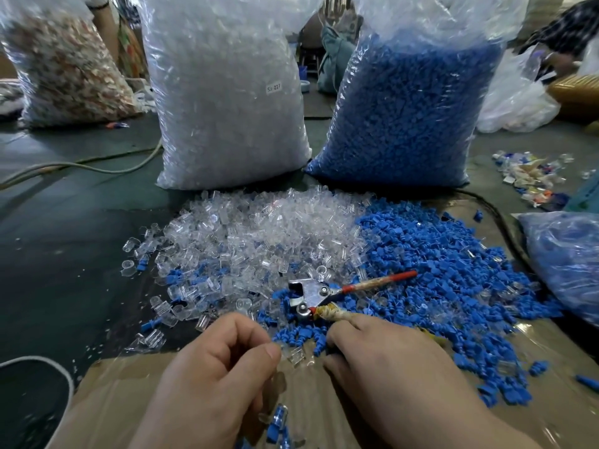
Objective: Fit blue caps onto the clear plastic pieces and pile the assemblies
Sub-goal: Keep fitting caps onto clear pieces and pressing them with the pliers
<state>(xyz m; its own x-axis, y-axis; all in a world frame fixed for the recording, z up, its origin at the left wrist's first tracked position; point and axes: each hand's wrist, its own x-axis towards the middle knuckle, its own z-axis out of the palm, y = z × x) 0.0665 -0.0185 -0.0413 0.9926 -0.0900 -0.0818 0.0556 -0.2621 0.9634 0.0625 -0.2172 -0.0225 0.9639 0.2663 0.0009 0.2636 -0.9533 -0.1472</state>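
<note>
A heap of clear plastic pieces (259, 234) lies on the cardboard, with a heap of blue caps (453, 277) to its right. My left hand (220, 367) is curled, thumb against forefinger, and pinches a clear piece (295, 354) that sticks out beside the thumb tip. My right hand (395, 371) grips the lower, tape-wrapped handle of a metal crimping tool (309, 294). The tool's head rests where the two heaps meet, and its red upper handle points right. Some capped assemblies (278, 419) lie below my left hand at the bottom edge.
Behind the heaps stand a tall bag of clear pieces (227, 102) and a bag of blue caps (408, 118). A third bag (68, 69) is far left, and a smaller blue bag (570, 260) at right. Cables cross the dark floor at left. Scraps (531, 176) lie far right.
</note>
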